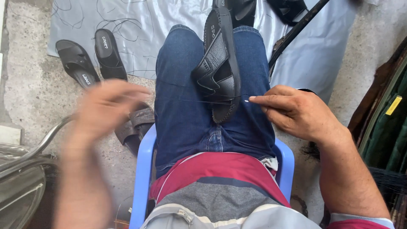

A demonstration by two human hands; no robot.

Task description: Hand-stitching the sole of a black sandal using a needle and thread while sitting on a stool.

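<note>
We hold a black sandal [218,63] clamped between our knees, sole edge up, at the centre of the lap [186,118]. Our right hand [296,112] pinches a needle [246,100] at the sandal's right edge. A thread [186,101] runs left across the lap to our left hand [106,106], which is blurred; we cannot tell its grip.
</note>
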